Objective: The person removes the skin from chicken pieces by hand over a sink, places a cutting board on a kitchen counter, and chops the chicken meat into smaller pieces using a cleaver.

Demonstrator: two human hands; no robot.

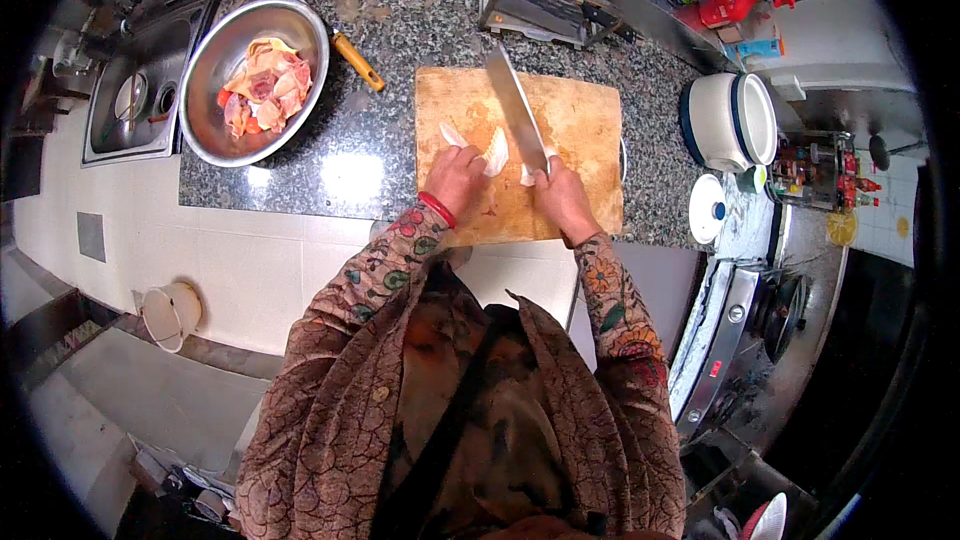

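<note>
A wooden cutting board (450, 90) lies on the granite counter with pale pieces of raw meat on it. My right hand (565, 202) is closed round the handle of a kitchen knife (515, 100), whose broad blade points away from me and slightly left. Bent over the board, my left hand (456, 182) has its fingers closed at the near end of a pale meat piece (497, 152). Another pale strip (452, 134) lies just beyond its fingers. A small bit of meat (527, 176) sits beside the blade, close to my right hand.
A steel bowl (197, 105) of raw chicken pieces (265, 85) stands at the left, near a sink (100, 130). Beside it lies a yellow-handled tool (357, 61). A metal rack (550, 10) is behind the board; a white pot (715, 120) and lid (706, 208) stand right.
</note>
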